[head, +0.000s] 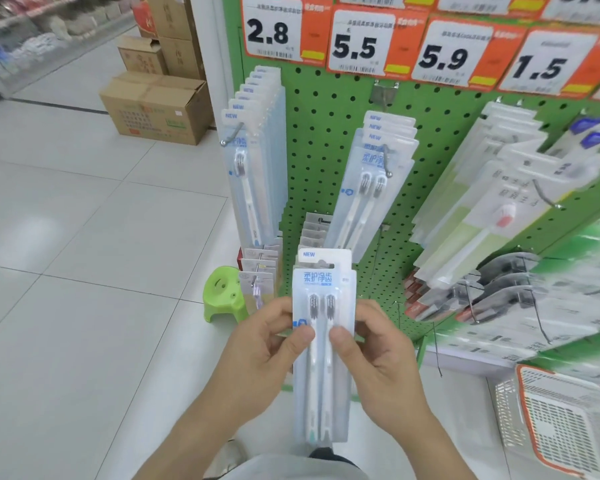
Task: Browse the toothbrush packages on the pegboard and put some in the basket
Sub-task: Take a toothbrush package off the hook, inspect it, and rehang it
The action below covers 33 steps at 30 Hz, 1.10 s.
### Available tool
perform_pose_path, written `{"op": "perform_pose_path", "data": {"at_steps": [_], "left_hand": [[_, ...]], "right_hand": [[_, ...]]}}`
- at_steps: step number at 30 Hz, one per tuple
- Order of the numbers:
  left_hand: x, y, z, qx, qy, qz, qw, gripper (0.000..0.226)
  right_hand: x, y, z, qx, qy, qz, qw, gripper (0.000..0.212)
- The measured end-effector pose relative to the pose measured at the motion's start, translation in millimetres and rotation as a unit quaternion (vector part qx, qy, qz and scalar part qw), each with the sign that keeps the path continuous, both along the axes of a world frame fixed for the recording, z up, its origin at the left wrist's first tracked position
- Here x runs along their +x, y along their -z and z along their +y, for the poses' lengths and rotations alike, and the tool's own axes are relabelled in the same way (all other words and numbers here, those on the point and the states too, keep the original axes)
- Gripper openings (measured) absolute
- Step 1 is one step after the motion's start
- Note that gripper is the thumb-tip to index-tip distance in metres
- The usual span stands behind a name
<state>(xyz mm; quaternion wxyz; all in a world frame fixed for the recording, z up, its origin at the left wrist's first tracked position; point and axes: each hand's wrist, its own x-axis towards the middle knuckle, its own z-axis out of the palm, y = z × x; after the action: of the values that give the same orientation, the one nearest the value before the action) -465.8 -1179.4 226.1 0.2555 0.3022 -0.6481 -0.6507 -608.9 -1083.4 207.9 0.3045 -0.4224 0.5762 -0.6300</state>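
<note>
Both hands hold one twin-brush pack upright in front of the pegboard. The left hand pinches its left edge, thumb on the front; the right hand pinches the right edge the same way. More packs hang on a hook above (price tag reads 5.5). The basket sits at lower right, well apart from the pack. A green stool stands on the floor.

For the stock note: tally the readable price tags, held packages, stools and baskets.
Readable price tags: 4 (2.8, 5.5, 5.9, 1.5)
Held toothbrush packages: 1
Green stools: 1
Baskets: 1
Total: 7
</note>
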Motion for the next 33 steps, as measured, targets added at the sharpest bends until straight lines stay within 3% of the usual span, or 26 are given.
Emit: {"op": "perform_pose_path", "data": {"at_steps": [2,5,12,16,18,27,33], "left_hand": [[-5.4,-7.4,-2.1,-0.011,0.006,0.003,1.000,0.017],[-14.0,-16.4,-4.8,-0.032,-0.002,0.009,0.999,0.016],[-35.5,-38.0,-11.4,-0.054,-0.045,0.074,0.995,0.019],[-50.6,-52.6,-14.6,-0.081,-0.066,0.118,0.988,0.037],[-57.5,-59.0,-14.9,-0.103,-0.061,0.123,0.985,0.047],[-75.4,-67.0,-17.4,-0.246,-0.053,0.066,0.965,0.083],[-78.2,-61.9,-26.5,-0.289,-0.047,0.013,0.956,0.075]], "right_hand": [[-5.1,-7.0,-1.5,-0.019,-0.008,-0.040,0.999,0.022],[-15.3,-16.2,-2.6,-0.025,0.011,-0.028,0.999,0.017],[-44.4,-40.5,-6.0,0.000,0.046,0.109,0.993,0.025],[-54.3,-47.2,-11.2,0.004,0.075,0.175,0.982,0.056],[-55.6,-52.8,-14.6,-0.002,0.096,0.202,0.975,0.056],[-55.9,-61.1,-30.2,-0.026,0.146,0.195,0.969,0.016],[-60.5,-59.6,-37.3,-0.067,0.170,0.180,0.966,0.044]]}}
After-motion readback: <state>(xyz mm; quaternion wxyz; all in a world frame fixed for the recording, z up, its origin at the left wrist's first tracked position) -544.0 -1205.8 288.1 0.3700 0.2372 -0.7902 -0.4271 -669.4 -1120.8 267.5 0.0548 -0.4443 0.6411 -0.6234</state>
